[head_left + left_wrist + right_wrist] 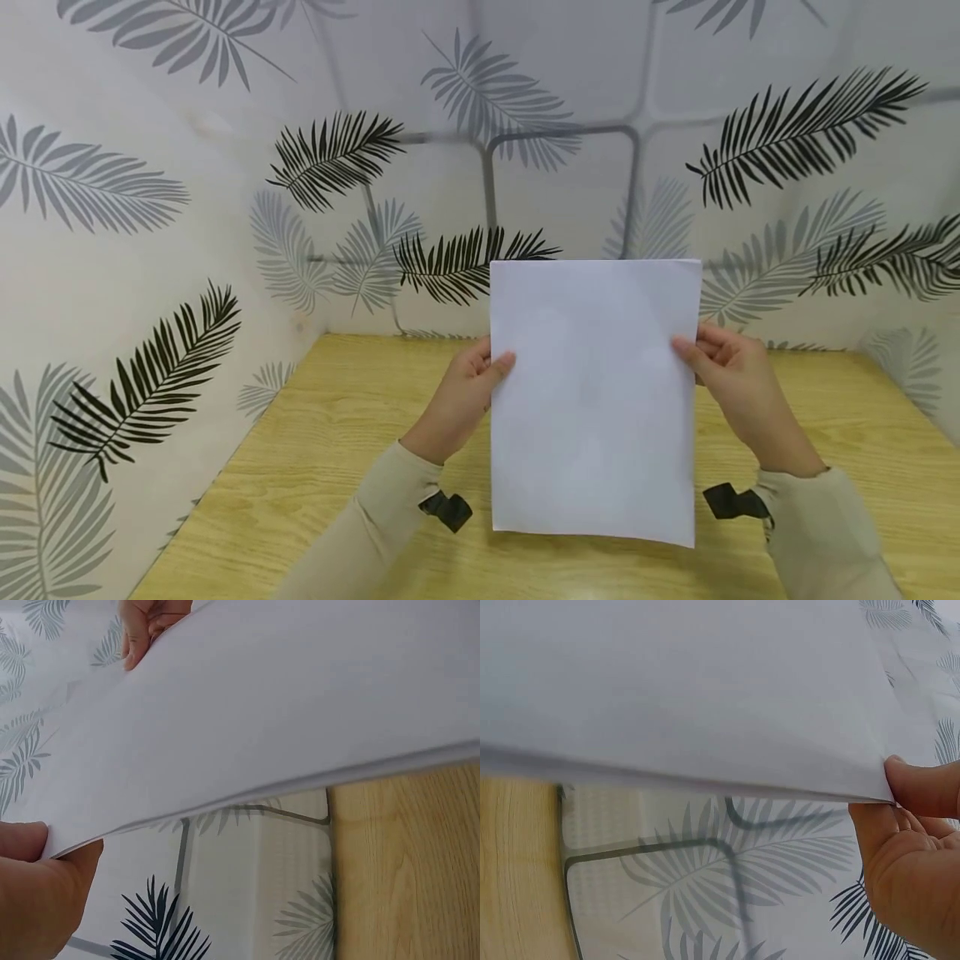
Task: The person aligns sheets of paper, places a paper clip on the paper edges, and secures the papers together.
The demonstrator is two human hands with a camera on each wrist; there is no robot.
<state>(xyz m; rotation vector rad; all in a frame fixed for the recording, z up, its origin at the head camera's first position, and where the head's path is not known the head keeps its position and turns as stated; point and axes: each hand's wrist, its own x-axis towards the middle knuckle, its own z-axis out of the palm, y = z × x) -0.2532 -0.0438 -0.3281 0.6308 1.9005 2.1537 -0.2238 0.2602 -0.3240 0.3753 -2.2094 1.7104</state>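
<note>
A blank white stack of paper sheets (592, 400) is held upright in front of the person, over the wooden table. On its left edge, the left hand (467, 387) pinches it with the thumb in front and the fingers behind. The right hand (735, 383) grips the opposite edge in the same manner, a little above mid-height. In the left wrist view the layered edge of the paper (285, 712) shows near the left thumb (22, 840). The right wrist view has the right thumb (922, 787) pressed on the face of the sheets, fingers underneath.
The light wood-grain table (360, 392) extends under the arms. Behind it and to the left hangs a pale curtain (420, 192) printed with dark and grey leaves. Dark straps (447, 510) sit at both cuffs of the beige sleeves.
</note>
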